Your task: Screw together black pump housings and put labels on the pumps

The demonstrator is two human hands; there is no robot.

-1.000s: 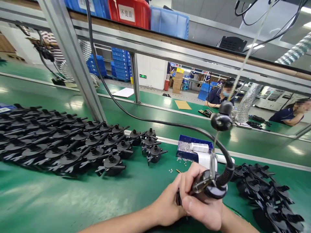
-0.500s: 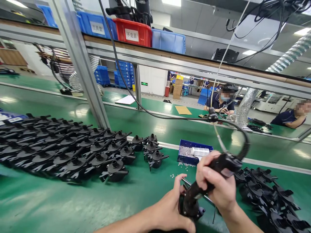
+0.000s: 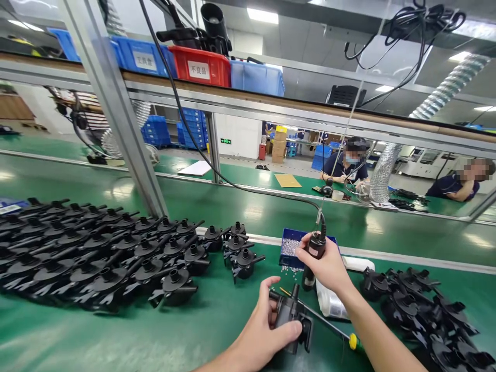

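My left hand (image 3: 267,323) grips a small black pump housing (image 3: 291,318) on the green bench. My right hand (image 3: 325,263) is wrapped round a black corded electric screwdriver (image 3: 313,253), held upright with its tip down beside a blue tray of small screws (image 3: 292,247). The screwdriver's cable (image 3: 217,170) runs up and to the left overhead. A few loose screws (image 3: 284,268) lie in front of the tray.
Rows of black pump housings (image 3: 96,248) fill the bench to the left; a heap of black parts (image 3: 426,310) lies to the right. A yellow-tipped hand screwdriver (image 3: 333,330) and white plastic bottle (image 3: 329,302) lie beside my right arm. Seated workers (image 3: 346,160) sit across the line.
My right hand lifted the electric screwdriver off the housing and moved it away toward the blue screw tray. The left hand kept the housing on the bench.
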